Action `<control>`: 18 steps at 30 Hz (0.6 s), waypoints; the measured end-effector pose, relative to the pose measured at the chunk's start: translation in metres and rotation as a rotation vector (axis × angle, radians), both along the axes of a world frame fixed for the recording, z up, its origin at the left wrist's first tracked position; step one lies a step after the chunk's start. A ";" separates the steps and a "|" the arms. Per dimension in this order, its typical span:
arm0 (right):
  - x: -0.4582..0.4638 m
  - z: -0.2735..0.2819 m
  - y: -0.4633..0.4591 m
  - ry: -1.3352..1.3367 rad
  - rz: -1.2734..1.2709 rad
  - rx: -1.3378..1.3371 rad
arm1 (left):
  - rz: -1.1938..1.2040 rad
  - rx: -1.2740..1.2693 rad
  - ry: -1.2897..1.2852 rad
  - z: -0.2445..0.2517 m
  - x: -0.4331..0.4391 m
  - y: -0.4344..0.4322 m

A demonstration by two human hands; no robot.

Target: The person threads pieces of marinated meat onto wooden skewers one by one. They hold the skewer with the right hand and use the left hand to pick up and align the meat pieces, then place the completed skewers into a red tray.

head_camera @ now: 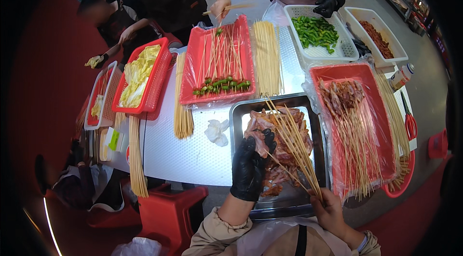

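My left hand (249, 169), in a black glove, grips a piece of raw meat (258, 140) over a steel tray (289, 205). More marinated meat pieces (300, 122) lie heaped in that tray. Bare, my right hand (327, 207) holds a bundle of bamboo skewers (296, 144) by their lower ends. One skewer (284, 169) slants apart from the bundle, its tip at the meat in my left hand; whether it has pierced the meat I cannot tell. To the right, a plastic-lined red tray (379, 129) carries finished meat skewers (347, 111).
A co-worker's hand (220, 6) holds skewers above a red tray (188, 71) of green pepper skewers (224, 86). Cut peppers (314, 33) fill a white basket (307, 55). Red-handled scissors (410, 126) and a bottle (401, 75) sit at right. A cabbage basket (159, 75) stands left; a red stool (162, 209) is below.
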State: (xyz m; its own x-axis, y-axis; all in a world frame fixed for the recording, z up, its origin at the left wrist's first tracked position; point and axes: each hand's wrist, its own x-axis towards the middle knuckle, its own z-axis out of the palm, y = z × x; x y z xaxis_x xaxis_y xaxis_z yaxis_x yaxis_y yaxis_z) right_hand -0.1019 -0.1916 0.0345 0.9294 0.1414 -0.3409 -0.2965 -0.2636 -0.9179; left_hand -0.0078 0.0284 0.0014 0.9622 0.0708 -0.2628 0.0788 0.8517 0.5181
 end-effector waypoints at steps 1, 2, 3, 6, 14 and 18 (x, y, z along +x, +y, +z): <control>0.000 0.001 0.000 0.002 0.003 -0.002 | -0.010 -0.018 -0.010 -0.001 0.000 0.001; 0.000 0.002 0.000 -0.003 0.012 -0.002 | -0.005 -0.025 -0.011 -0.002 0.000 0.001; 0.001 0.003 0.000 -0.010 0.020 -0.002 | 0.000 -0.033 -0.013 -0.002 0.000 0.001; 0.002 0.004 0.001 -0.025 0.028 0.001 | -0.011 -0.005 -0.040 0.004 0.000 0.001; 0.003 0.001 0.001 -0.045 0.031 0.011 | 0.052 0.121 0.004 0.010 -0.001 -0.003; 0.004 0.005 0.002 0.023 0.011 0.022 | 0.058 0.164 0.044 0.012 -0.005 -0.007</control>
